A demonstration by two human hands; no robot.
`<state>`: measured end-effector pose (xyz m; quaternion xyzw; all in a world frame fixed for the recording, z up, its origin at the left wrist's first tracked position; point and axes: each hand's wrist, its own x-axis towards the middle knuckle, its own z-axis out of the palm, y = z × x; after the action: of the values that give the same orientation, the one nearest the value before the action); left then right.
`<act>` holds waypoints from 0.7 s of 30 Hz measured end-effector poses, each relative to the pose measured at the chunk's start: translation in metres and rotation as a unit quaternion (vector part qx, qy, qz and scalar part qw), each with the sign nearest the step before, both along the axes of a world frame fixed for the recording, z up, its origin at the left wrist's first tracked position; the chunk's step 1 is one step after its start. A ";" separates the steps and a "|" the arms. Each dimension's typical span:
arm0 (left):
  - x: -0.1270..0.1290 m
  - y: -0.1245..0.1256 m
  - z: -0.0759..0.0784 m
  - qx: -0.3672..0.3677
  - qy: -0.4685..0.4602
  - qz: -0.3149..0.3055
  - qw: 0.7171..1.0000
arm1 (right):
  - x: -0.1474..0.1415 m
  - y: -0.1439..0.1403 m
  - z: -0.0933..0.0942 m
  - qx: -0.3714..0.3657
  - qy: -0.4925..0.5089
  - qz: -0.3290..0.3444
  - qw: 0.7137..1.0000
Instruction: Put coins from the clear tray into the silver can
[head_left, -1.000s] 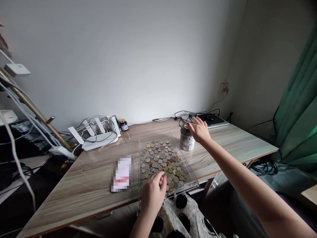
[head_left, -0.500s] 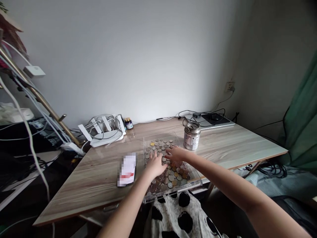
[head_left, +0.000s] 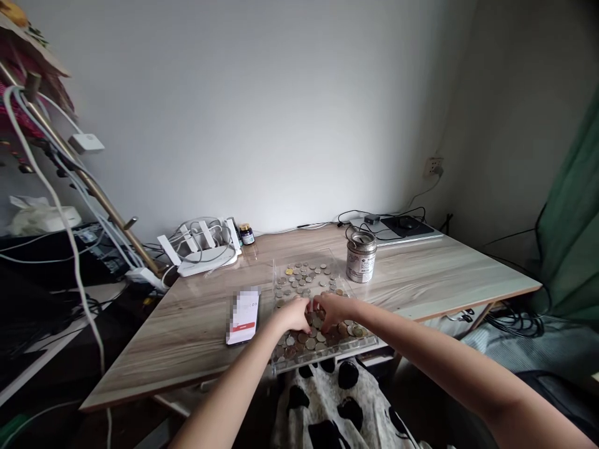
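A shallow clear plastic tray (head_left: 276, 274) at the desk's front edge holds many loose coins (head_left: 311, 343), mostly silver with some gold-coloured ones. My left hand (head_left: 296, 313) reaches into its middle, fingers curled down among the coins. Close beside it on the right, my right hand (head_left: 336, 310) is curled the same way. The two hands nearly meet, with coins gathered between them; the fingertips are partly hidden. To the right of the tray's far corner stands a metal can (head_left: 361, 259) with a label and a slotted lid.
A phone (head_left: 243, 318) with a partly blurred screen lies left of the tray. Behind it are a white router (head_left: 206, 259) with cables and a small dark jar (head_left: 246, 234). A laptop (head_left: 430, 234) with a mouse (head_left: 408, 222) on a black pad sits back right.
Both hands have pulled back toward the body and closer together. Their fingers were spread over the coins and are now curled, with coins gathered between them.
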<state>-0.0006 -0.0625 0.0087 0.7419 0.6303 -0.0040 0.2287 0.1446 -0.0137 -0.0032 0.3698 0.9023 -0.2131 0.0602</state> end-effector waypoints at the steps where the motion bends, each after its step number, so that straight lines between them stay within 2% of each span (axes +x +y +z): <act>1: 0.002 -0.002 0.001 -0.001 0.000 -0.003 1.000 | -0.001 -0.001 0.000 -0.009 -0.005 0.009 1.000; 6: 0.006 -0.010 0.000 -0.004 -0.012 -0.015 1.000 | -0.002 -0.010 0.003 -0.071 -0.016 0.067 0.995; 11: 0.008 -0.022 -0.003 0.023 -0.031 -0.006 0.999 | 0.004 -0.025 0.008 -0.059 -0.034 0.094 0.993; 14: 0.008 -0.023 -0.001 0.016 -0.055 0.004 0.998 | 0.005 -0.030 0.012 -0.030 -0.046 0.078 0.995; 16: 0.006 -0.019 -0.001 0.005 -0.062 0.011 0.998 | 0.005 -0.030 0.013 -0.036 -0.055 0.061 0.996; 18: 0.002 -0.014 -0.001 -0.007 -0.065 0.017 0.998 | 0.005 -0.028 0.013 -0.059 -0.060 0.048 0.995; 21: -0.004 -0.009 -0.003 -0.042 -0.078 0.018 0.996 | 0.005 -0.025 0.012 -0.132 -0.047 0.041 0.989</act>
<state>-0.0045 -0.0715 0.0055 0.7184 0.6229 0.0320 0.3080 0.1499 -0.0384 0.0092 0.3312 0.8767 -0.3101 0.1598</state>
